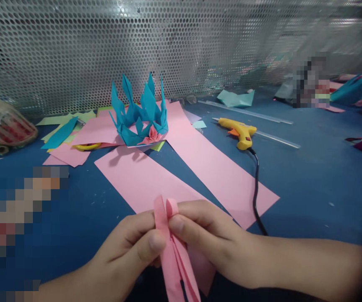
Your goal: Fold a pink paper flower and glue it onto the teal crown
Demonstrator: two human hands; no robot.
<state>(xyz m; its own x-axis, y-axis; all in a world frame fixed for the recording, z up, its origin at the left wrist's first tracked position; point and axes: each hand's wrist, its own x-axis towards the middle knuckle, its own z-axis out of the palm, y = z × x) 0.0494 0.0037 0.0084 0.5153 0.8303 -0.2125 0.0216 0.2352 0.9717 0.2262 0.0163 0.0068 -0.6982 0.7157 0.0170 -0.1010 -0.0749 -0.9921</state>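
Note:
My left hand and my right hand meet at the bottom centre, both pinched on a folded pink paper strip. Its looped top pokes up between my thumbs and its loose ends hang down toward me. Behind my hands lie two long pink paper sheets on the blue table. Farther back stands a blue folded-paper crown with a small pink paper flower at its front.
A yellow glue gun lies right of the crown, its black cord running toward my right arm. Clear glue sticks lie behind it. Yellow-handled scissors, paper scraps and a plastic packet sit left. A perforated metal wall backs the table.

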